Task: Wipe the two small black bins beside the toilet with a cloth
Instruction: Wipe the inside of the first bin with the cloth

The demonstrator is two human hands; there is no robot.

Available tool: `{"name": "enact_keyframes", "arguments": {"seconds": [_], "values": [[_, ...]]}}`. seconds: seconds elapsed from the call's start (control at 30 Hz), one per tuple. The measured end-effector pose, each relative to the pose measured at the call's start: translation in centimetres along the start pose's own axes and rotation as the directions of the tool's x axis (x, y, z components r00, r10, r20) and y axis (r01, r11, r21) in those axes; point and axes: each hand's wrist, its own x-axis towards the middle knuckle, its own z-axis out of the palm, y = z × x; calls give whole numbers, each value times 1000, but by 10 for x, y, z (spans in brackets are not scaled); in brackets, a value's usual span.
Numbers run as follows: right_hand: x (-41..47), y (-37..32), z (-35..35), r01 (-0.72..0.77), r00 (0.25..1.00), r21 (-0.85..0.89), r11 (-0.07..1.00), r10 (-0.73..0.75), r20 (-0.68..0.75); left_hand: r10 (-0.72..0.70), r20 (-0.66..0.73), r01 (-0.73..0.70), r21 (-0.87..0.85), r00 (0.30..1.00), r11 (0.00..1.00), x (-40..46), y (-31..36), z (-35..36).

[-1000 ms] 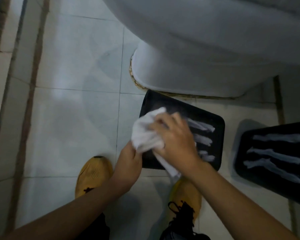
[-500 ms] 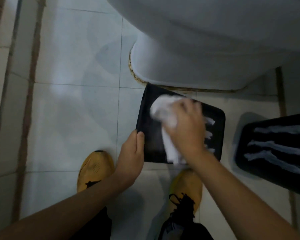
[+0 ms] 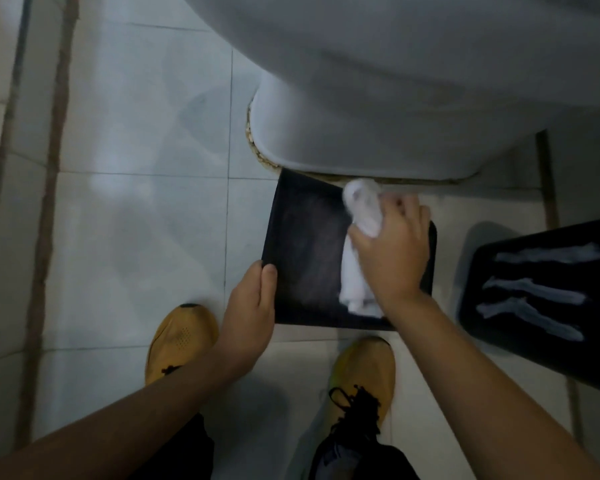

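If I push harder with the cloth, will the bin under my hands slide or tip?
Probably it would slide: the bin looks like light plastic on smooth floor tiles. The left hand gripping its near corner suggests it needs steadying. Tipping seems less likely while the right hand presses the cloth down on top.

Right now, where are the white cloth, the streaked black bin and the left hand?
white cloth (image 3: 362, 216): head view, bunched upper part.
streaked black bin (image 3: 534, 306): head view, streaked top.
left hand (image 3: 248, 306): head view, back of hand.
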Motion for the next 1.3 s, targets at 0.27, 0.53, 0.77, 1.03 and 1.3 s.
{"name": "enact_keyframes", "arguments": {"seconds": [0.27, 0.53, 0.77, 1.03, 1.3], "values": [[-92, -15, -8, 572, 809, -4, 820, -563, 168, 1, 10, -1, -14, 1000, 1000, 8, -2, -1], [12, 15, -10, -159, 986, -46, 986, 156, -55, -3, 3, 3, 9, 1000, 1000, 3, 7, -1], [-64, 26, -15, 562, 815, 23, 827, -558, 154, -17, 14, 16, 17, 1000, 1000, 9, -3, -2], [-50, 28, -21, 179, 983, -161, 970, -171, 66, 37, -22, -37, 39, 999, 999, 13, -2, -1], [-14, 74, -18, -193, 981, -107, 975, 191, -30, 86, -32, -84, 38, 996, 996, 11, -7, 1]]}}
